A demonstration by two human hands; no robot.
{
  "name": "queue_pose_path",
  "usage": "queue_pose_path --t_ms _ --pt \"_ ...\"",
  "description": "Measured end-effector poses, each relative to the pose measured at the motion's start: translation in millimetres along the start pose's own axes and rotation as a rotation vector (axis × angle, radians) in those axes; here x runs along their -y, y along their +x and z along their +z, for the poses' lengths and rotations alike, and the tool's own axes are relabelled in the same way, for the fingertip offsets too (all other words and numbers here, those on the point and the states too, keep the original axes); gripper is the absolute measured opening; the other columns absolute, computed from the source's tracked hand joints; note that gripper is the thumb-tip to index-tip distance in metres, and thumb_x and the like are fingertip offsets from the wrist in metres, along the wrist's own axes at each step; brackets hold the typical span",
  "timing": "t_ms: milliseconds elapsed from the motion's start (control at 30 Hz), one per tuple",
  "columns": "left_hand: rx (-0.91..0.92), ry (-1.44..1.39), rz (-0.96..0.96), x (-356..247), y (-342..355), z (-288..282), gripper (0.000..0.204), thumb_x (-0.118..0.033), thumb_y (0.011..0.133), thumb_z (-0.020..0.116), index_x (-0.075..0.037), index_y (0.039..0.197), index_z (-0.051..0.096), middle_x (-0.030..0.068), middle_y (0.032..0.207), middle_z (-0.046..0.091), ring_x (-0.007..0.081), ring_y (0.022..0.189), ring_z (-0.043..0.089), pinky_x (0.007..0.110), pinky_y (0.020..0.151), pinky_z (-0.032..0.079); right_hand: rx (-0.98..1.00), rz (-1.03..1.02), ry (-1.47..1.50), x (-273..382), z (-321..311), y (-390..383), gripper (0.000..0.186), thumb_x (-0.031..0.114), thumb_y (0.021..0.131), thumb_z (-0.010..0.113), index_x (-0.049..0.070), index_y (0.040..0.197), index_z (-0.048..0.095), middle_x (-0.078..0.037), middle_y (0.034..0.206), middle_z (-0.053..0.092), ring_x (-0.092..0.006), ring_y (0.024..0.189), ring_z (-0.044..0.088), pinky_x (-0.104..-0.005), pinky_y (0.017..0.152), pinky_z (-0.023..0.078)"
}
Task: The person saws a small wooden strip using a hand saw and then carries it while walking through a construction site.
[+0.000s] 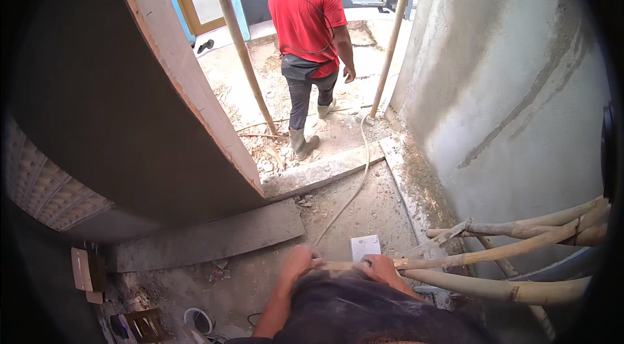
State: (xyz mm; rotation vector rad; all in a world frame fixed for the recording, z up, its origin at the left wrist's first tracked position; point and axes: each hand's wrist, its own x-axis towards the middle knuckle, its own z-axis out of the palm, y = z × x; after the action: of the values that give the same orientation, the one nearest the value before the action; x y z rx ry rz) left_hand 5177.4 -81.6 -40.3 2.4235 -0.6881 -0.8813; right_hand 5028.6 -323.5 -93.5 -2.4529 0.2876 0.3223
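Note:
Low in the middle, my left hand [303, 261] is closed over a pale length of bamboo pole [336, 266]. My right hand [379, 268] is closed on the same piece a little to the right. My fingers are partly hidden behind it. This piece lines up with a bamboo pole [494, 253] running off to the right, but my right hand covers where they would join. A white square tile-like piece [366, 248] lies on the floor just beyond my hands. My dark clothing fills the space below them.
Several bamboo poles [520, 289] crowd the right side. A person in a red shirt [304, 19] stands beyond the doorway, between two upright poles [242, 38]. A pale hose [351, 200] crosses the sill [318, 175]. A board [214, 243], cardboard box [88, 272] and bucket [199, 321] are at left.

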Motion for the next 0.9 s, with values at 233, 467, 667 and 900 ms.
queue_pose_path --t_ms 233,467,667,900 --pt "-0.095 0.092 0.117 0.5 157.1 -130.1 0.030 -0.036 0.083 0.072 -0.009 0.093 0.076 0.0194 0.085 0.070 0.0379 0.079 0.066 0.042 0.072 0.051 -0.330 0.399 0.179 -31.0 -71.2 72.0 0.044 0.049 0.084 0.067 0.006 0.091 0.074 -0.020 0.079 0.069 -0.0399 0.079 0.067 -0.0489 0.071 0.049" --pt "-0.049 -0.579 0.216 -59.1 313.2 -148.1 0.033 -0.032 0.097 0.060 -0.002 0.105 0.071 0.0108 0.088 0.072 0.0197 0.074 0.068 0.034 0.066 0.053 -0.442 0.309 0.275 -78.7 -125.9 200.3 0.038 0.036 0.088 0.067 -0.001 0.081 0.067 -0.021 0.065 0.057 -0.0333 0.058 0.055 -0.0411 0.058 0.042" --pt "-0.056 -1.052 0.047 -112.3 409.6 -186.2 0.037 -0.035 0.099 0.058 -0.001 0.108 0.069 0.0049 0.076 0.066 0.0091 0.061 0.061 0.023 0.051 0.046 -0.218 0.196 0.494 -122.5 -231.6 346.3 0.038 0.034 0.092 0.065 -0.003 0.082 0.066 -0.015 0.066 0.063 -0.0189 0.061 0.059 -0.0362 0.059 0.044" --pt "-0.092 -1.462 0.145 -128.0 457.4 -258.8 0.044 -0.035 0.099 0.058 0.003 0.121 0.063 0.0049 0.075 0.064 0.0112 0.063 0.060 0.024 0.056 0.047 -0.122 -0.191 0.330 -104.9 -346.3 485.2 0.036 0.035 0.088 0.069 -0.001 0.090 0.070 -0.019 0.074 0.065 -0.0281 0.066 0.063 -0.0381 0.062 0.047"
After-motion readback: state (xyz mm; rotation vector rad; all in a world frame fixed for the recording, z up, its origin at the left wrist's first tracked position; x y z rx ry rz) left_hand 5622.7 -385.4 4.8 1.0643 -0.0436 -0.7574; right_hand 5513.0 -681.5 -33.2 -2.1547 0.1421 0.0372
